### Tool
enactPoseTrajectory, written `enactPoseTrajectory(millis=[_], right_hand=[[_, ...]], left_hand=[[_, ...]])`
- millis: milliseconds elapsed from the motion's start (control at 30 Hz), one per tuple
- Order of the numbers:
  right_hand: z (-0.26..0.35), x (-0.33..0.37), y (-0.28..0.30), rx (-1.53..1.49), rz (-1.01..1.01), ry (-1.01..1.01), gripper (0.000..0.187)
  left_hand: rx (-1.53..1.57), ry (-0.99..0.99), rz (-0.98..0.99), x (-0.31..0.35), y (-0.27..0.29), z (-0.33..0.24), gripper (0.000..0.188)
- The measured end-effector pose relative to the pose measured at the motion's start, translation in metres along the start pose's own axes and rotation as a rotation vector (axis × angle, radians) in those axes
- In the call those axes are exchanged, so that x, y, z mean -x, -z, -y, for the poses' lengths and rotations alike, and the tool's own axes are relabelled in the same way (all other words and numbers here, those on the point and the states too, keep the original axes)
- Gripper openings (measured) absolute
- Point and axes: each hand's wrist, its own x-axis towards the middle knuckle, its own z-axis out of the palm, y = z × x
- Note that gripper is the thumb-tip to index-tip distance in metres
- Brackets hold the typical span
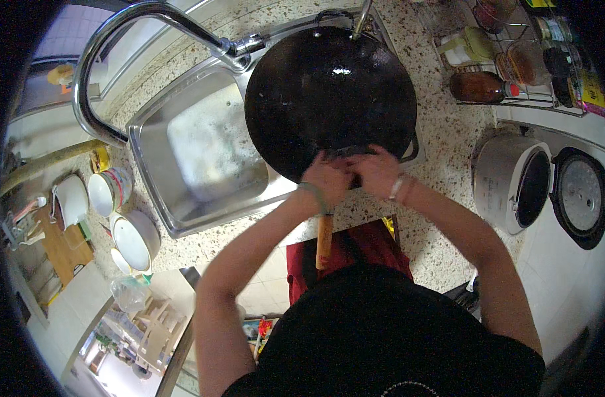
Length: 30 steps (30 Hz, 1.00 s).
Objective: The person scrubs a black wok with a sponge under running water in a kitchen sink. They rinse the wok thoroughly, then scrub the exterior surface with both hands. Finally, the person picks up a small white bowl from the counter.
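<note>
A large black wok (329, 92), wet and shiny inside, rests over the right part of the steel sink. My left hand (327, 178) and my right hand (376, 173) meet at its near rim, side by side. Both have bent, closed fingers, slightly blurred. Something dark lies between them at the rim; its kind cannot be made out. From beneath my left hand a wooden handle (324, 241) points toward my body. A dark loop handle (333, 14) stands at the wok's far edge.
Left of the wok, the steel sink basin (183, 205) holds cloudy, sudsy water under a curved chrome faucet (84, 73). White bowls (135, 239) stand further left. On the right are a rice cooker (507, 178) with its lid up and a wire rack of bottles and jars (477, 87).
</note>
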Motion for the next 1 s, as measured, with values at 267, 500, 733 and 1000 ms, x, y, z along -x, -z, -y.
enactPoseTrajectory(millis=[267, 500, 733, 1000], right_hand=[[0.012, -0.058, -0.054, -0.345, -0.286, 0.147, 0.04], [-0.008, -0.035, -0.009, -0.215, 0.123, 0.023, 0.044], [-0.052, -0.013, -0.005, 0.203, -0.131, -0.005, 0.044], [-0.005, -0.073, -0.022, 0.03, -0.116, 0.083, 0.043]], left_hand=[[-0.239, 0.077, 0.003, 0.029, 0.022, 0.032, 0.033], [0.008, 0.029, 0.017, 0.013, 0.014, 0.016, 0.038], [-0.106, 0.11, -0.079, -0.07, -0.018, 0.004, 0.045], [-0.148, 0.236, 0.097, -0.013, 0.008, 0.042, 0.053]])
